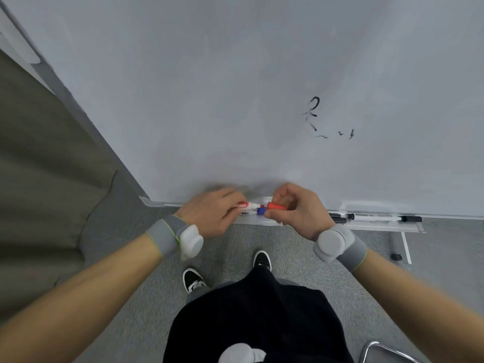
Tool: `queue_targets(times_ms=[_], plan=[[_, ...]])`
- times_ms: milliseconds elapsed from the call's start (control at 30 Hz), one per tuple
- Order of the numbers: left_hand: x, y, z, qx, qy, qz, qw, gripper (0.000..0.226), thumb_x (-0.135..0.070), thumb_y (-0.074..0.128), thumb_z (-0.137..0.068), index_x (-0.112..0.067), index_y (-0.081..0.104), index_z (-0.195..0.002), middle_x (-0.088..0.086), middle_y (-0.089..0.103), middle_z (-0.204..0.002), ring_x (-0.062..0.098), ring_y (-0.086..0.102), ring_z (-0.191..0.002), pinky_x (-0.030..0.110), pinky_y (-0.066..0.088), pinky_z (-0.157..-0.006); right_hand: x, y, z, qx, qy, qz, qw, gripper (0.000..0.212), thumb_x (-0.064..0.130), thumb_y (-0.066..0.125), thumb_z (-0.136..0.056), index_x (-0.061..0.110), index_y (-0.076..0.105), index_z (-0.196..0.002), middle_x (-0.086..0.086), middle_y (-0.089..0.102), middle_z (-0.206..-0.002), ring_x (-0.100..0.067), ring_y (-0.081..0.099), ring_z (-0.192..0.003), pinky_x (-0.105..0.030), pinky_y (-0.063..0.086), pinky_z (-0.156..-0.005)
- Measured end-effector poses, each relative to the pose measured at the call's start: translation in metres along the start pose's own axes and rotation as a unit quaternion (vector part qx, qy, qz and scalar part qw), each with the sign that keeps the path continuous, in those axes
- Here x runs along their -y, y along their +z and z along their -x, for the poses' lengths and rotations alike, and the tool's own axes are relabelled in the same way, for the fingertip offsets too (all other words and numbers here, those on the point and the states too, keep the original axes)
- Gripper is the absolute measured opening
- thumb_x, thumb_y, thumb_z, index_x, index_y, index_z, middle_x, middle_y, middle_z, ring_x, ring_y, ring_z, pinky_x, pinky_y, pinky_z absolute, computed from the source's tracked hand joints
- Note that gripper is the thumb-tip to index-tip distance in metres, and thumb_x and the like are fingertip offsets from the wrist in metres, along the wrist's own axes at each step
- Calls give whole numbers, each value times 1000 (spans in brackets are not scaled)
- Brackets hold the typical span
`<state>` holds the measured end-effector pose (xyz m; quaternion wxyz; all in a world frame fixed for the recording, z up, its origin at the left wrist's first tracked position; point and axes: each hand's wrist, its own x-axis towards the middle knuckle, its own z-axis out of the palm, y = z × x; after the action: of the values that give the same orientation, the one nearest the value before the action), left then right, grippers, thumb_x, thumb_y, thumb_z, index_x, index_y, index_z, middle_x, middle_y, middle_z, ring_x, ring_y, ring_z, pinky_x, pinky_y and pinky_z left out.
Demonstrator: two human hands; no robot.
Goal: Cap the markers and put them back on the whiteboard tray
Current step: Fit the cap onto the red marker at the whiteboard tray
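My left hand (213, 214) grips a white marker with a red label (246, 205), its red tip pointing right. My right hand (296, 208) pinches a red cap (277, 206) just to the right of that tip, a small gap between them. Below the tip lies a blue-ended marker (260, 211) on the whiteboard tray (379, 226). Two black-capped markers (340, 218) and a longer one (385, 218) rest on the tray to the right of my hands.
The whiteboard (235, 100) fills the upper view, with black scribbles (314, 113) at right. Its stand's foot (406, 247) sits on grey carpet at right. My shoes (262, 259) are below the tray. A chair's metal frame (379, 349) shows bottom right.
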<state>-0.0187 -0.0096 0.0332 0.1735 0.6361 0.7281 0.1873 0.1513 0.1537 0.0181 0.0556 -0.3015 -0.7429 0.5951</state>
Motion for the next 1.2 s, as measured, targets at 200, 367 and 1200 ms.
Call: queue_targets(times_ms=[200,367,1200], plan=[[-2,-2,1,-6,-6,29,1000,15,-23,52,-93,-18,56,-106,4,63,-95,27,57,-77,41,50,-64,0,4,3,21,-1,-69,997,23,1,80,-72,18,70,-84,-5,75,-69,-16,65,-56,-28,55,-55],[-7,-3,-4,-20,8,38,999,13,-19,57,-90,-15,59,-103,4,64,-91,27,57,-75,37,49,-64,6,10,2,31,5,-116,993,20,-8,73,-76,-2,67,-94,-18,73,-76,-17,69,-60,-24,57,-58],[21,42,6,-12,-11,-58,998,15,-17,76,-77,-4,71,-80,15,61,-75,30,58,-72,33,47,-61,-26,17,-9,-64,-110,375,918,10,28,67,-83,23,69,-91,3,75,-88,-26,67,-83,-35,54,-68]])
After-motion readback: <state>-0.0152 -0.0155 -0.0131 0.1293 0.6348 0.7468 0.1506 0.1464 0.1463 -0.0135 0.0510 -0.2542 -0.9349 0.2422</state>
